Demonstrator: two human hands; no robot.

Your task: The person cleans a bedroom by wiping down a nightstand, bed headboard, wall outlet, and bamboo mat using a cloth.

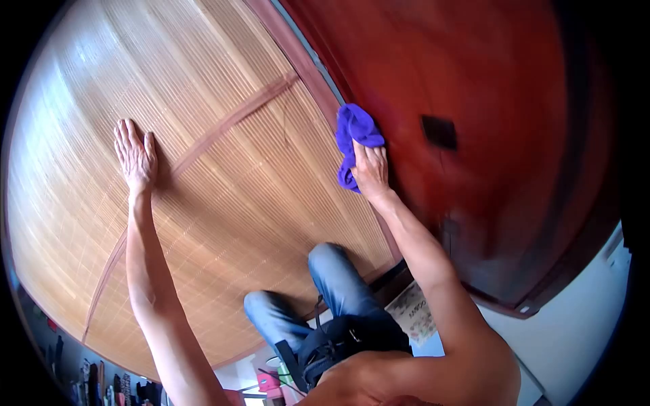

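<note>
My left hand (137, 159) lies flat on a slatted bamboo mat (223, 183), fingers stretched out, with nothing in it. In my right hand (371, 168) is a bunched purple cloth (356, 126), pressed along the place where the mat's brown border meets a dark red glossy wooden panel (501, 81). The fingertips of that hand are partly hidden by the cloth's folds. Both knees, in blue jeans (345, 277), rest on the mat's near edge.
A small dark square (439, 132) marks the red panel. A printed sheet (414, 314) is at the panel's near side. Clothes (101, 386) hang at lower left, and a pink object (269, 382) is behind my legs.
</note>
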